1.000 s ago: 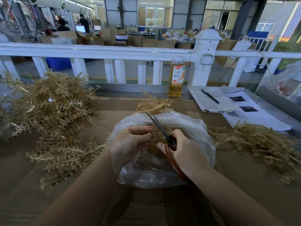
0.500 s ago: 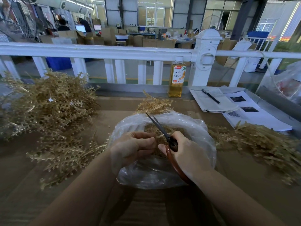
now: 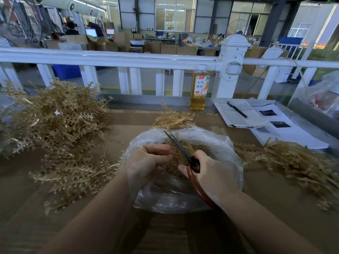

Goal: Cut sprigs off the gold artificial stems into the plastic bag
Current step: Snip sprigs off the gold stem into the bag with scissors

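Big heap of gold stems (image 3: 53, 123) at the left of the frame, piled on the brown counter (image 3: 275, 195). Below it, lower left, more gold stems spread flat.

In the middle, a clear plastic bag (image 3: 231, 162), mouth wide open, with cut gold sprigs (image 3: 194, 149) inside. Small bunch of gold stems just behind the bag.

Left hand (image 3: 146, 162) over the left side of the bag, fingers curled round a gold sprig, pinching it. Hard to see how much of the sprig sits in the hand.

Right hand (image 3: 211, 173) over the right side of the bag, wrapped tight round the scissors (image 3: 185, 153). Red-brown handles poking out under the hand. Dark blades pointing up and left, tips a tiny bit apart, lying over the sprigs in the bag.

Upper middle, a bottle (image 3: 199, 88) of yellow drink standing by the white railing (image 3: 110, 59).

To the right, a notebook (image 3: 238, 118) with a black pen (image 3: 237, 110) lying on it, and white papers (image 3: 293, 132) beside it.

Far right, another long pile of gold stems on the counter.
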`<state>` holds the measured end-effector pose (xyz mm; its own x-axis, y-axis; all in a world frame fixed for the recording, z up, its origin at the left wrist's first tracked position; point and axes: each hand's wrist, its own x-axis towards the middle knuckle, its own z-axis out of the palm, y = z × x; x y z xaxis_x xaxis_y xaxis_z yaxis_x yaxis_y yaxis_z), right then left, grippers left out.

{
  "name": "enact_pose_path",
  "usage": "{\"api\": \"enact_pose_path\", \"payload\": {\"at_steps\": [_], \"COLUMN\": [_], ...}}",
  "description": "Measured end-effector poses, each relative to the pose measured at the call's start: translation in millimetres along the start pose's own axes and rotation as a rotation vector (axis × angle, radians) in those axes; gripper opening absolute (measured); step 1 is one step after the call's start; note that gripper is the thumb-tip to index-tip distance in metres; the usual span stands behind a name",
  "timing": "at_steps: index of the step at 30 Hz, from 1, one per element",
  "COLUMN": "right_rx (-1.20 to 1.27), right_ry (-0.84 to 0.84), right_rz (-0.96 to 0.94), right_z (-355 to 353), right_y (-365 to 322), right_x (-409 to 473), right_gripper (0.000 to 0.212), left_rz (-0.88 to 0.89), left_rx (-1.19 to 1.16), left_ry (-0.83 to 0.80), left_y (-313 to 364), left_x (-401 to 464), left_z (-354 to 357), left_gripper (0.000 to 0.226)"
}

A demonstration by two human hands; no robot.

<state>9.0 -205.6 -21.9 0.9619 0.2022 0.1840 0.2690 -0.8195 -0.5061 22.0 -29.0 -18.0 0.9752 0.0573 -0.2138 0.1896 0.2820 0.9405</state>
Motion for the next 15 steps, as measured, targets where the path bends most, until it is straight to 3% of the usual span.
{"api": "enact_pose_path", "payload": {"at_steps": [10,15], "right_rx": [0.053,0.027], "right_ry": [-0.001,-0.021], "right_rz": [-0.042,-0.075], "right_z": [-3.1,-5.2], "right_y": [1.7,-0.3], "right_x": [-0.8,-2.9], "right_gripper": [0.032,0.032], "left_rz": [0.01,0.041], "left_rx": [-0.263,-0.234], "left_ry": [-0.012,0.009], "left_y": [-6.8,-6.1], "left_x": [7.1,4.7], "left_z": [4.3,6.5], "left_gripper": [0.023,0.028]}}
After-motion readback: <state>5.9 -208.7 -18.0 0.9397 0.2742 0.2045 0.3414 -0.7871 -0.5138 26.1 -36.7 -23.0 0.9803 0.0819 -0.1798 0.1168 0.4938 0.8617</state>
